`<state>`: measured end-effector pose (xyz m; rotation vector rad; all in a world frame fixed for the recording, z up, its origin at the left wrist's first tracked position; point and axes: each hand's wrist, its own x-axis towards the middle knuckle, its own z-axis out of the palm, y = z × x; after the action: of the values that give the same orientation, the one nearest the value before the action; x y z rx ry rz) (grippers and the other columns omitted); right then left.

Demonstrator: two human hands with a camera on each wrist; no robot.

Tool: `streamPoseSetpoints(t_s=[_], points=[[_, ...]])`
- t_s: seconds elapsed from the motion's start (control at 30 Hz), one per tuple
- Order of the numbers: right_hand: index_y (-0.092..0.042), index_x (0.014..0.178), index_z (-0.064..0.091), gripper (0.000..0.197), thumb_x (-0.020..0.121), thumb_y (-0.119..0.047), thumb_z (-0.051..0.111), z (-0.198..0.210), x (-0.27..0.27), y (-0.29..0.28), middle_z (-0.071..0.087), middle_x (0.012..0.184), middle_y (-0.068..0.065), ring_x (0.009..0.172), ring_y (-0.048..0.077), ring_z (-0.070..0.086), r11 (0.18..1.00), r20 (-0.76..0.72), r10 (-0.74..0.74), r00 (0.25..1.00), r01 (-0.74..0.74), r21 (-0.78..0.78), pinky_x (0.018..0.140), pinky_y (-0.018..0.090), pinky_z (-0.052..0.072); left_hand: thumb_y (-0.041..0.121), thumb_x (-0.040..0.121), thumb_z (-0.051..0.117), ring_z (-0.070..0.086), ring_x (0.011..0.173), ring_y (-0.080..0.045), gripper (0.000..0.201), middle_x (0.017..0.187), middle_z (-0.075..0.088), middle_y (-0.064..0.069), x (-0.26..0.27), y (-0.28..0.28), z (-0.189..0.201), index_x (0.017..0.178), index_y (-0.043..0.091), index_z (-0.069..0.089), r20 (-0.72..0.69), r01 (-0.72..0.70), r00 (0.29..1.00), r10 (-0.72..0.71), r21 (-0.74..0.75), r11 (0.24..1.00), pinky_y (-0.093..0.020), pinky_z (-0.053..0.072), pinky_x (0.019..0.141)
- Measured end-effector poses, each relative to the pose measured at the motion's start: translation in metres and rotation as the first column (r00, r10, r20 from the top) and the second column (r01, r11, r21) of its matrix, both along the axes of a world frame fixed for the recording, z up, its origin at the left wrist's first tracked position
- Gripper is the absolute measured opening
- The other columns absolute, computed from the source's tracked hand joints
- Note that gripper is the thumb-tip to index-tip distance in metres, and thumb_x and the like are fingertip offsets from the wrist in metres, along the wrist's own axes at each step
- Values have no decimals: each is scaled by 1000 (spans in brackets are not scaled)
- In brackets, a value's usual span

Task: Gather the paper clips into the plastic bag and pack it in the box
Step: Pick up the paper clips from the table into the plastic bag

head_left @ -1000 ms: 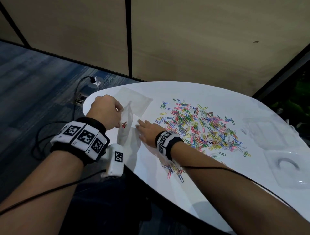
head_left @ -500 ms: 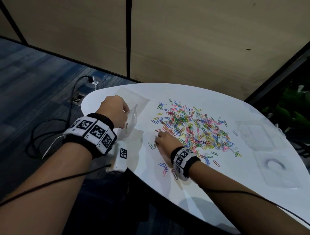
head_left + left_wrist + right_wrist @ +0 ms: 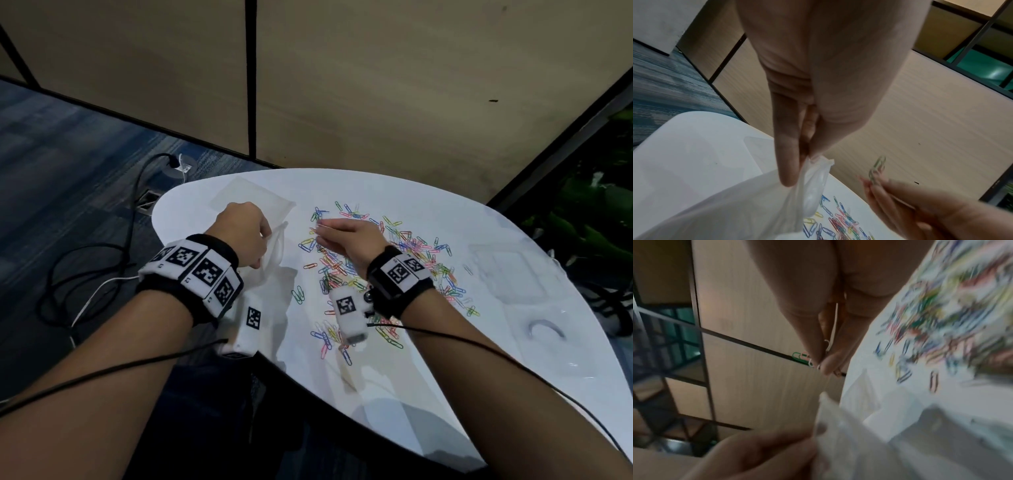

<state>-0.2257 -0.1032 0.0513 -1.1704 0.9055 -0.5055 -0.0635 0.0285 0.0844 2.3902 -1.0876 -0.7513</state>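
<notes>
A heap of coloured paper clips (image 3: 404,253) lies spread over the white table (image 3: 394,383). My left hand (image 3: 241,233) pinches the rim of a clear plastic bag (image 3: 274,253) and holds it upright at the table's left side; the bag (image 3: 748,209) hangs below my left hand (image 3: 803,155). My right hand (image 3: 346,236) is raised just right of the bag's mouth and pinches a few paper clips (image 3: 802,357) between its fingertips. Those held clips (image 3: 876,168) stick up from my right hand (image 3: 890,194).
A second flat clear bag (image 3: 253,198) lies at the table's far left. A clear plastic box (image 3: 510,274) and its lid (image 3: 555,339) sit at the right. More clips (image 3: 329,337) lie near the front edge. Cables (image 3: 102,260) trail on the carpet.
My right hand has lifted off the table with a few clips and moved up and left toward the bag's mouth. My left hand keeps holding the bag.
</notes>
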Motion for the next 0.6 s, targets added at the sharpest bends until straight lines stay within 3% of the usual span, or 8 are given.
streamPoseSetpoints(t_s=[0.1,0.2,0.27,0.33,0.47,0.6], points=[[4,91,72,12,79,6,74,9,19,28,73,88,13,75,21,72,995,59,61,996,-66,77,77,24,60,0,92,55,78,63,-21,26,73,78,-11,-6,-1,0,104,11,75,-4,6,1000,-6,-23,1000,-35,64,81],[-7,76,75,10,74,2,79,-6,32,46,73,78,12,71,23,71,995,-121,102,987,-104,-11,80,32,61,4,92,57,77,68,-22,22,71,76,-10,-13,-1,1,99,11,77,22,33,999,-32,-51,998,-32,63,82],[-19,65,77,8,63,-12,80,-15,38,53,75,74,10,76,27,74,983,-269,102,958,-138,-120,84,42,60,1,86,62,76,79,-27,22,79,77,-15,-16,-2,1,92,13,80,36,47,998,-45,-59,997,-36,62,85],[-24,72,79,16,58,-18,73,-19,42,54,76,73,7,77,27,75,967,-349,84,933,-160,-196,81,45,61,0,82,66,74,85,-30,22,87,76,-18,-16,-3,0,89,15,81,35,48,998,-46,-60,997,-38,62,85],[-15,91,79,24,74,-6,66,-7,46,55,75,74,11,73,25,73,891,-504,68,861,-280,-358,72,36,62,0,87,63,76,80,-27,21,78,78,-15,-16,-3,1,92,10,82,15,37,999,-36,-84,996,-37,63,85],[-14,101,78,30,78,-1,64,1,44,51,76,94,7,87,20,69,732,-631,203,749,-544,-410,80,30,57,-2,87,62,77,72,-21,22,71,77,-12,-14,-2,4,90,10,81,28,13,1000,-11,-77,997,-36,63,84]])
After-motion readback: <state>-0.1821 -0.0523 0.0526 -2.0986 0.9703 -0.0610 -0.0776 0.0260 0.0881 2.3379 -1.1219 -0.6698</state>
